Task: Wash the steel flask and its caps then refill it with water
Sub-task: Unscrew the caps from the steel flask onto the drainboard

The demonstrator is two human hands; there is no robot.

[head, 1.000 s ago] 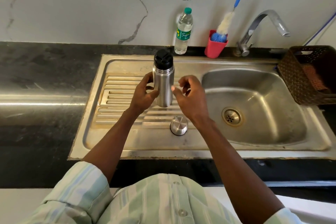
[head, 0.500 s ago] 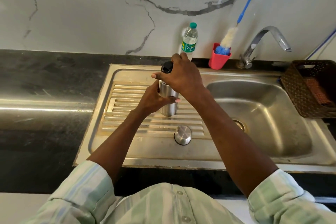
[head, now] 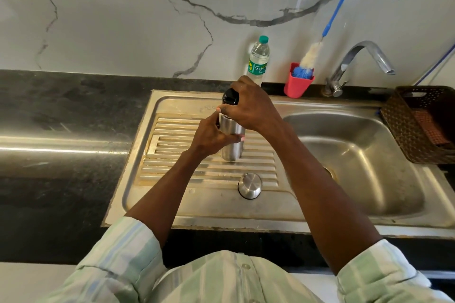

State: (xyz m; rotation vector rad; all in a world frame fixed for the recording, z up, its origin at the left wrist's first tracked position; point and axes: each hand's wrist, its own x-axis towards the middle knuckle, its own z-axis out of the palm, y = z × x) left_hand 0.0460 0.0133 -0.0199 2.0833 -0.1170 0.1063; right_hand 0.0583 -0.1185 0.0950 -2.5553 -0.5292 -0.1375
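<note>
Since a second ago, right hand (head: 248,106) gone from beside the steel flask (head: 231,140) up onto its black inner cap (head: 230,97), fingers now curled over and gripping it, while left hand (head: 209,135) wraps the body and holds it upright on the ribbed drainboard (head: 172,155), near the sink's back edge. Probably starting to unscrew, so washing not begun: steel outer cap (head: 249,184) lying off near the front edge, tap (head: 364,61) dry at the back right corner.
</note>
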